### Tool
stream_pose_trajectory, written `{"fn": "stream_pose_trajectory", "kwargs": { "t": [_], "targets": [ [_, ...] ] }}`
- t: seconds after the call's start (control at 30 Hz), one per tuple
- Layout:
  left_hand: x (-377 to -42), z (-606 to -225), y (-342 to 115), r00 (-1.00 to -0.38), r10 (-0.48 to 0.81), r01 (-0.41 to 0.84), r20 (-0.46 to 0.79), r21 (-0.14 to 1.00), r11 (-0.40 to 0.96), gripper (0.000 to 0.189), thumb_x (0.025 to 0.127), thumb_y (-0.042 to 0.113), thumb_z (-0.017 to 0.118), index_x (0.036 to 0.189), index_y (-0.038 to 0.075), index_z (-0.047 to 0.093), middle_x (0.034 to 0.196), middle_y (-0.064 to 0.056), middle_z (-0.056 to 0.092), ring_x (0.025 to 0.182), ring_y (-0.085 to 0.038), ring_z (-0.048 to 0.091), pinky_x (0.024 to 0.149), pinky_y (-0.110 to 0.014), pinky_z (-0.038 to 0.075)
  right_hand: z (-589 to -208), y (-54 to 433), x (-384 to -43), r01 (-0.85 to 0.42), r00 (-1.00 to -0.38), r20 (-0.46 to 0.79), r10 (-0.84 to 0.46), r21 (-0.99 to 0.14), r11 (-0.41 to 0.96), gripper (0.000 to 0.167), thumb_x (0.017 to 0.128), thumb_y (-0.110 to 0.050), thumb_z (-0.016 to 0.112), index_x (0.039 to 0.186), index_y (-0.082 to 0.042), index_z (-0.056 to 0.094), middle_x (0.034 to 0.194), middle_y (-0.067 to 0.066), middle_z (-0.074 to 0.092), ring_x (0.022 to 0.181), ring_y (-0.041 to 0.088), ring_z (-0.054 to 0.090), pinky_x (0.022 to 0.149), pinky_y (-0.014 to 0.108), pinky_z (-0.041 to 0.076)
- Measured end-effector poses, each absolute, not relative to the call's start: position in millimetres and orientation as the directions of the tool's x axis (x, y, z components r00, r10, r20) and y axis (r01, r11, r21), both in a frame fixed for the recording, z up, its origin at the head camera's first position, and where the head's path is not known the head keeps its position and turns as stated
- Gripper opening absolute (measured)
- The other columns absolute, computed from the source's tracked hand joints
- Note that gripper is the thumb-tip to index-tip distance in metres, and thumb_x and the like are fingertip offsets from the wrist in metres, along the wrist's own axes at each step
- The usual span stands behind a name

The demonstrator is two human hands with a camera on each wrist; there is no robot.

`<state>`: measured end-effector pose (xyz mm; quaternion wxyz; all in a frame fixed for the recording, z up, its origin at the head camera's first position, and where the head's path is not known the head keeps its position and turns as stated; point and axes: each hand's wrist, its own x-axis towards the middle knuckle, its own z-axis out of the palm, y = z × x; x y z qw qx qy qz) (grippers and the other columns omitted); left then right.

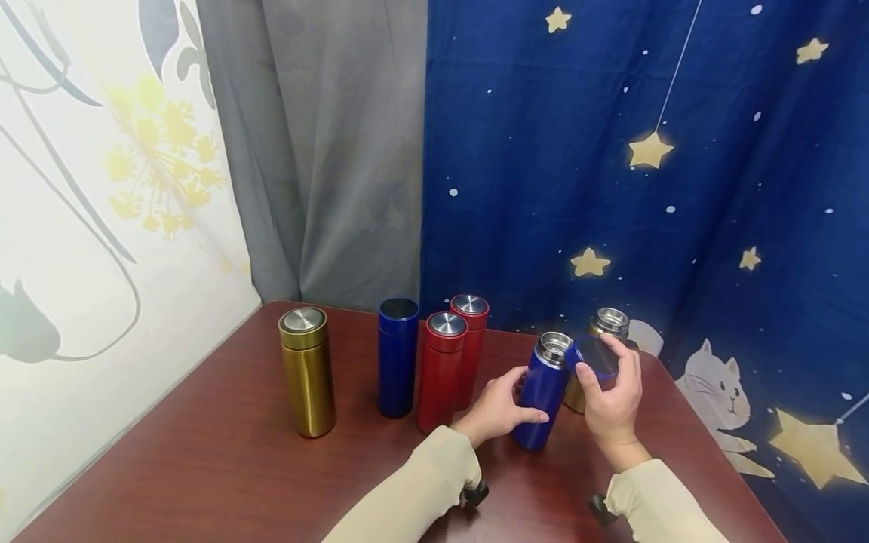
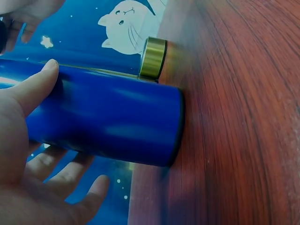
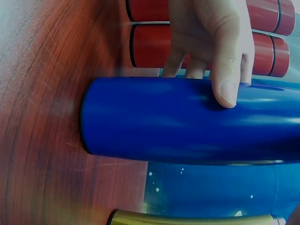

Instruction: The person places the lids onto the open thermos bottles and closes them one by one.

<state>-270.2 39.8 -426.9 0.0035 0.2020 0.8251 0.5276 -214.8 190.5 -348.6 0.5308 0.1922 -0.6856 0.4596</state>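
Note:
My left hand (image 1: pixel 498 407) grips the side of a blue thermos bottle (image 1: pixel 541 396), whose steel mouth is uncovered. Its base is at the tabletop; whether it touches I cannot tell. Beside that mouth, my right hand (image 1: pixel 616 396) holds a blue lid (image 1: pixel 594 356) with a dark top between thumb and fingers. In the left wrist view the thumb lies along the blue body, with other fingers on the far side. Behind the right hand stands a gold thermos bottle (image 1: pixel 575 394), also uncovered at its steel mouth. A short gold piece, seemingly a lid (image 2: pixel 153 58), sits on the table near it.
Left of my hands stand two red capped bottles (image 1: pixel 441 377) close together, then a blue capped bottle (image 1: pixel 397 369) and a gold capped bottle (image 1: pixel 308 385). The brown wooden table (image 1: pixel 224 467) ends at a grey and a blue star-patterned curtain (image 1: pixel 543 188).

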Motion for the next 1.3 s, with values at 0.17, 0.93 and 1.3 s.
{"fn": "stream_pose_trajectory", "kwargs": {
  "t": [0.17,0.93,1.3],
  "targets": [
    [-270.0,-428.1,37.0,-0.912,0.354,0.337,0.208,0.872,0.355,0.075,0.075,0.036,0.084,0.14,0.023,0.048,0.124,0.005,0.062,0.109,-0.015,0.062,0.089,-0.04,0.052,-347.1,187.5,-218.4,-0.764,-0.389,0.9,0.195,-0.434,0.478,0.044,0.08,-0.003,0.065,0.118,0.016,0.056,0.105,0.035,0.052,0.099,0.012,0.05,0.086,0.016,0.039],
    [-267.7,-423.2,19.2,-0.87,0.438,0.385,0.227,0.866,0.318,0.075,0.077,0.034,0.083,0.142,0.018,0.048,0.122,0.004,0.063,0.105,-0.013,0.063,0.086,-0.035,0.054,-328.6,176.3,-227.8,-0.753,-0.499,0.867,0.013,-0.441,0.489,0.036,0.08,0.006,0.066,0.115,0.009,0.062,0.111,0.027,0.062,0.101,0.016,0.057,0.089,0.014,0.041],
    [-272.8,-425.4,11.0,-0.842,0.486,0.409,0.234,0.864,0.293,0.074,0.08,0.029,0.081,0.143,0.014,0.046,0.123,0.001,0.063,0.106,-0.016,0.063,0.088,-0.034,0.053,-327.9,174.4,-232.6,-0.771,-0.551,0.83,-0.087,-0.467,0.434,0.036,0.081,0.009,0.066,0.117,0.007,0.063,0.115,0.023,0.062,0.108,0.012,0.055,0.092,0.016,0.042]
  ]
}}
